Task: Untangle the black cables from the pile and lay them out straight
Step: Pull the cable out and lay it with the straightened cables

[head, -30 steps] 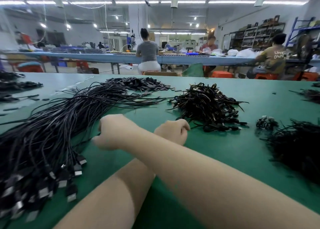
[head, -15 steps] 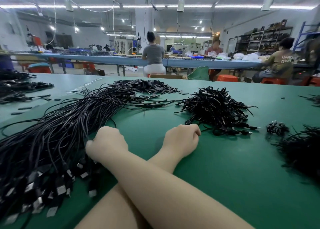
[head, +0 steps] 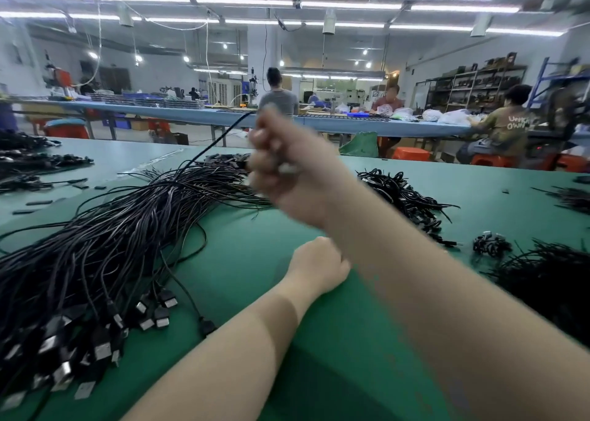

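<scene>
The black cables (head: pixel 105 245) lie as a long bundle on the left half of the green tabletop (head: pixel 319 341). Their plug ends (head: pixel 102 347) are gathered close to the near left edge, and the other ends reach toward the middle of the far edge. The right hand (head: pixel 287 171) is raised above the middle of the tabletop. It is blurred, but its fingers are curled into a fist around a single cable (head: pixel 220 140), which comes out of the top of the fist and goes down to the left into the bundle. The left hand (head: pixel 319 267) rests on the tabletop under the right forearm, just to the right of the bundle. It is closed in a fist, and I cannot tell if it holds something. A tangled pile (head: pixel 405 194) of black cables sits toward the far right part of the tabletop. Another dark heap (head: pixel 549 280) lies at the right edge. A small coil (head: pixel 491 245) lies between them.
</scene>
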Available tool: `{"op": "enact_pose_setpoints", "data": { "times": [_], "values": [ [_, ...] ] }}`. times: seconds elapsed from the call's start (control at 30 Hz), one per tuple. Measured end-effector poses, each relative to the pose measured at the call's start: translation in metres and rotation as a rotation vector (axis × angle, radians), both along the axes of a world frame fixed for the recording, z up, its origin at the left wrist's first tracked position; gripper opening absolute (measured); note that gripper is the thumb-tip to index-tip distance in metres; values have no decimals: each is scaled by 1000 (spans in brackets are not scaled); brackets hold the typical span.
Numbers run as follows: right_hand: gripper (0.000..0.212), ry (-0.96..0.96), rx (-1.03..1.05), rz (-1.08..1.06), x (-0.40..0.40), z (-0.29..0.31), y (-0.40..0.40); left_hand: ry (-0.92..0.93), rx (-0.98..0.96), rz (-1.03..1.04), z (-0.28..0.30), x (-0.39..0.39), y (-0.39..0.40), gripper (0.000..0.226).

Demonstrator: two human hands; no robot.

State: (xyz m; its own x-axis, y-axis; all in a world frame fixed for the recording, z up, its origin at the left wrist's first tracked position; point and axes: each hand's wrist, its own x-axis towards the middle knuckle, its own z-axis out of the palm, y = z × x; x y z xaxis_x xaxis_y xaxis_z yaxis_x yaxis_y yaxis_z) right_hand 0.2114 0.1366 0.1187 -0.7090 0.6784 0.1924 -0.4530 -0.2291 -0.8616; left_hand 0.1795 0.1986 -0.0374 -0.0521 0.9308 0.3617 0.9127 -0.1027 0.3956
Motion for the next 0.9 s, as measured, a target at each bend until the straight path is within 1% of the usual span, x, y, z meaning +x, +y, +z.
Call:
{"op": "enact_pose_setpoints", "data": {
  "times": [0.1, 0.17, 0.23, 0.27, 0.3, 0.33, 0.4, 0.43, 0.5, 0.53, 0.63, 0.67, 0.7, 0.77, 0.83, 0.87, 0.9],
  "values": [
    [26, 193, 15, -211, 69, 26, 17, -17, 54, -50, -2, -1, 1, 30],
    [27, 281, -18, -475, 107, 30, 30, -19, 88, -51, -2, 0, 2, 28],
    [23, 348, -49, -751, 138, 30, 41, 45, 105, -48, 0, 2, 1, 20],
    [17, 345, -40, -849, 148, 28, 46, 61, 121, -51, 1, 3, 0, 17],
    [13, 296, -28, -916, 152, 24, 50, 39, 133, -64, 3, 3, 0, 16],
    [16, 208, -8, -954, 151, 15, 54, 7, 148, -80, 5, 4, -1, 20],
    [23, -3, 30, -944, 139, -9, 58, 19, 211, -123, 8, 7, -6, 32],
    [22, -89, 48, -904, 130, -23, 58, 34, 238, -154, 9, 10, -8, 41],
    [21, -167, 39, -841, 112, -50, 57, 11, 280, -219, 7, 16, -10, 59],
    [26, -185, 26, -830, 105, -62, 57, -42, 294, -234, 6, 19, -10, 62],
    [41, -223, 19, -866, 102, -90, 61, -261, 275, -352, 4, 29, -6, 59],
    [38, -241, 43, -888, 104, -98, 63, -333, 260, -403, 2, 30, -3, 59],
    [28, -263, 87, -897, 104, -104, 64, -415, 241, -418, 1, 29, 0, 60],
    [5, -297, 150, -878, 104, -114, 65, -580, 194, -346, 0, 27, 2, 63],
    [5, -273, 138, -877, 102, -125, 65, -729, 157, -288, 0, 25, 3, 69],
    [6, -256, 121, -877, 101, -129, 65, -782, 149, -273, 0, 25, 3, 73],
    [6, -267, 117, -869, 101, -133, 65, -815, 141, -258, 2, 24, 3, 73]
  ]
}}
